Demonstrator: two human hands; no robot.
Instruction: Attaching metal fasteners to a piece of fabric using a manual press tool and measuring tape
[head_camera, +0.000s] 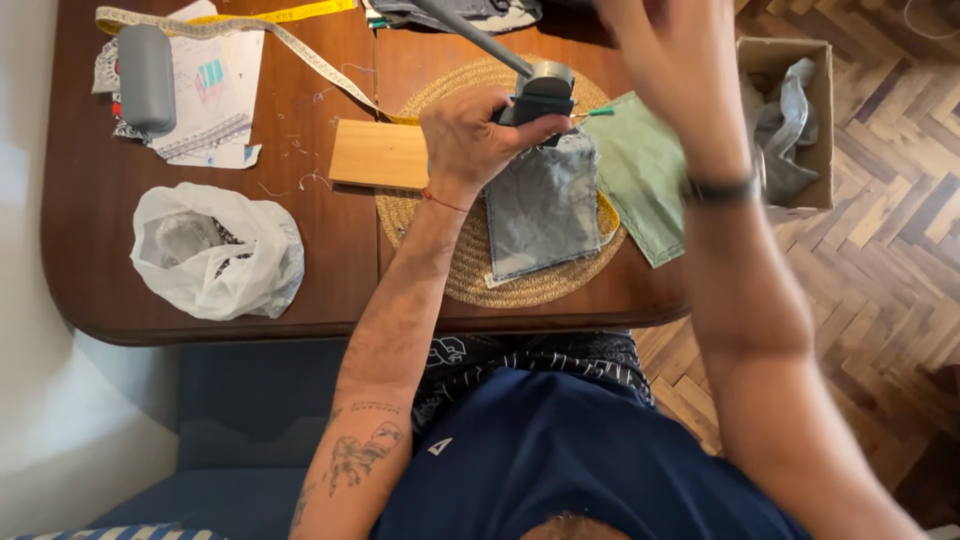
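Your left hand (470, 135) was closed around the dark base of a metal hand press (545, 88), pinning it over the top edge of a folded grey denim piece (543, 205) that lay on a round woven mat (450, 262) at the middle of the wooden worktop (90, 200). Your right hand (670, 60) was raised above the press, blurred in motion; whether its grip was apart or together could not be told, and it appeared to hold nothing. The press's long grey lever (470, 35) slanted up and away toward the far edge.

The risk, as it looked: your left fingers sat just beside the press head, so a hard push on the lever could pinch them, and the denim, held only at its top edge, could slip out of line. The press stood on soft matting and might rock under force.

A green fabric piece (645, 175) lay beside the denim, overhanging the mat. A light wooden block (378, 154) touched the mat's left rim, with a measuring tape (240, 25) trailing behind it. A white plastic bag (215, 250), mouth open, held something grey and patterned that could not be made out. A cardboard box (790, 120) on the parquet floor held crumpled grey cloth. A grey cylinder (146, 78) rested on printed papers.
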